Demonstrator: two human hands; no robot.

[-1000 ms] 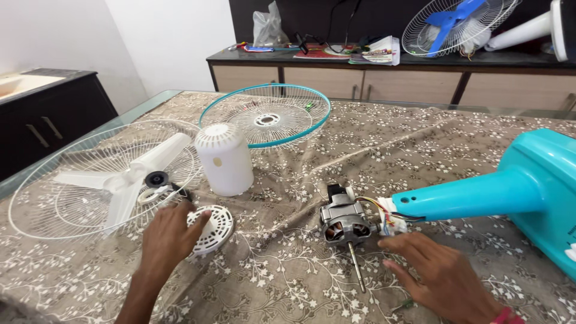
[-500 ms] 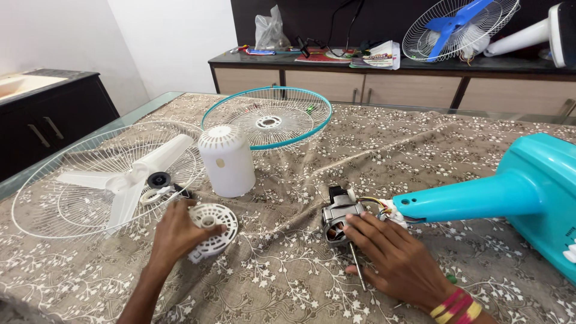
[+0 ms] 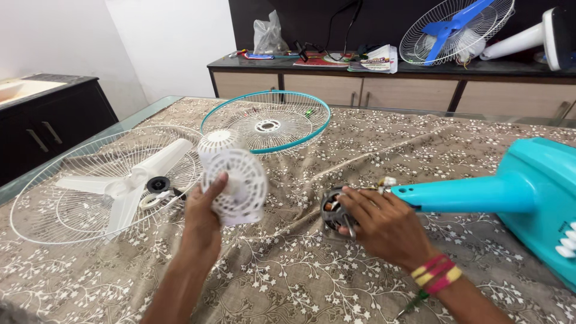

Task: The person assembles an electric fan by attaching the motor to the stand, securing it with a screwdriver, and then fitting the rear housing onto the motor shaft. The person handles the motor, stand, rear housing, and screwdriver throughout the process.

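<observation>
Left hand (image 3: 201, 219) now lifted, clamped on round white vented plastic cover (image 3: 235, 183); right hand (image 3: 384, 225) newly closed around grey metal fan motor (image 3: 332, 211), shaft raised off cloth

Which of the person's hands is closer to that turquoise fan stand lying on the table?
The right. The right hand grips the motor just at the tip of the turquoise fan stand. The left hand holds a white vented cover well off to the left.
</observation>
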